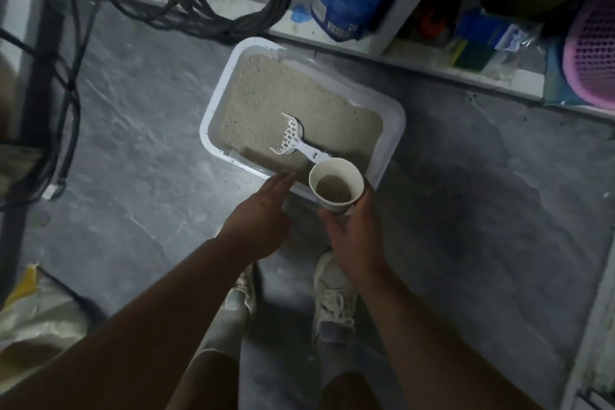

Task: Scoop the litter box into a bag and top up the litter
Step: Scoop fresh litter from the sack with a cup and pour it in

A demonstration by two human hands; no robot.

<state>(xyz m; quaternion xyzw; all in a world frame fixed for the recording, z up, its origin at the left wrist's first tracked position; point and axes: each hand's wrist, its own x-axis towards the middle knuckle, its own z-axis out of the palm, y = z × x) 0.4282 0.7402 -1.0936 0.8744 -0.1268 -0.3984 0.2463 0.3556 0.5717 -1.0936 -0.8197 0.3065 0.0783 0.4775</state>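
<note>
Lying in litter box (213, 110), scoop (293, 140) — handle toward cup (334, 185)

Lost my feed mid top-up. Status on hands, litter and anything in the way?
Right hand holds paper cup, litter inside. Left hand open by litter box rim. Scoop lying in box, under cup.

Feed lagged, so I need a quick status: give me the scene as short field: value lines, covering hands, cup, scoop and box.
left hand: open, fingertips at the near rim of the litter box
right hand: grips paper cup from below
cup contents: some litter at the bottom
scoop: lies in the litter, unheld
box position: on the floor beside the shelf
</note>
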